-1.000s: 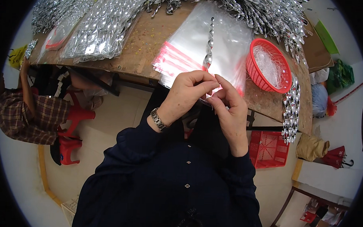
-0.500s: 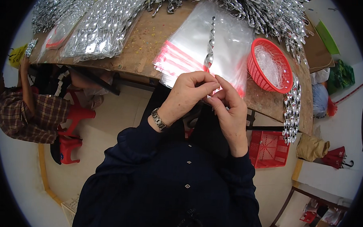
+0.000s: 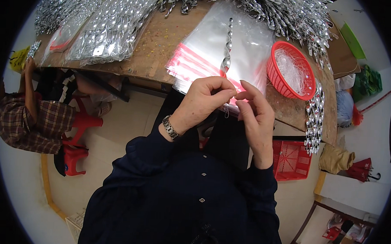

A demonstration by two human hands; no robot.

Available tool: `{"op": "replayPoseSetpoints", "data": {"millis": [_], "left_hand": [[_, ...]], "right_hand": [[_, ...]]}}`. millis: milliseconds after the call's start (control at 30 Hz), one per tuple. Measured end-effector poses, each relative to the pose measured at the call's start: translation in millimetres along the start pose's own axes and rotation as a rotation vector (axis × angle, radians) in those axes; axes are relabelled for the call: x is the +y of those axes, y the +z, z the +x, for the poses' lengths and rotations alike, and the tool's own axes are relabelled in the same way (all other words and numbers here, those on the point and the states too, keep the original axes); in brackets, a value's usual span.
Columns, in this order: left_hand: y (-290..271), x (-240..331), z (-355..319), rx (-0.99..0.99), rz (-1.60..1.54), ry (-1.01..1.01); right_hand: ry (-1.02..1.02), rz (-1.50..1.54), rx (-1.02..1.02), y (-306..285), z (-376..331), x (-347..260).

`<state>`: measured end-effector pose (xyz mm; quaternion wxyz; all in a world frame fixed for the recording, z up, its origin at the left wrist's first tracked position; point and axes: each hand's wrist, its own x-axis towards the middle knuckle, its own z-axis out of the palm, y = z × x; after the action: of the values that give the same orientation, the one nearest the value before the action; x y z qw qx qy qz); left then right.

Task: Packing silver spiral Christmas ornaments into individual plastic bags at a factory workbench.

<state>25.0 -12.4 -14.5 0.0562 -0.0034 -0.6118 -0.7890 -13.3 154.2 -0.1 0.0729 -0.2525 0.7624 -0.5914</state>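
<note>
A twisted silver strip (image 3: 228, 45) lies over a stack of clear plastic bags (image 3: 246, 33) with red-edged openings. Its near end passes behind the fingers of my left hand (image 3: 205, 98), which is closed in a pinch around that end; the exact grip is hidden. Below those fingertips hangs a thin, clear loop of thread (image 3: 227, 111). My right hand (image 3: 257, 117) is close beside it, fingers curled and thumb bent in; whatever it pinches is too fine to make out. Both hands are over the bags' near edge.
Right of the bags stands a red plastic basket (image 3: 306, 89) of clear threads (image 3: 290, 71). More twisted silver strips (image 3: 276, 15) are heaped at the back, and bagged ones (image 3: 114, 29) lie left. A co-worker in a plaid shirt (image 3: 32, 120) sits far left. Beneath the table is a red crate (image 3: 291, 159).
My right hand has moved a little to the right, away from my left fingertips, and its index finger has lifted. The left hand has stayed nearly still; the thread loop below it now shows more.
</note>
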Motion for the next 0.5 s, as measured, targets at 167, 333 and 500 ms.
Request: {"op": "replayPoseSetpoints", "data": {"millis": [167, 333, 500], "left_hand": [[2, 4, 0, -0.031, 0.058, 0.048], [3, 4, -2, -0.081, 0.076, 0.044], [3, 4, -2, -0.108, 0.126, 0.071]], "right_hand": [[0.004, -0.029, -0.025, -19, 7, -11], [-0.006, -0.076, -0.064, -27, 11, -21], [-0.136, -0.247, -0.172, -30, 18, -29]]}}
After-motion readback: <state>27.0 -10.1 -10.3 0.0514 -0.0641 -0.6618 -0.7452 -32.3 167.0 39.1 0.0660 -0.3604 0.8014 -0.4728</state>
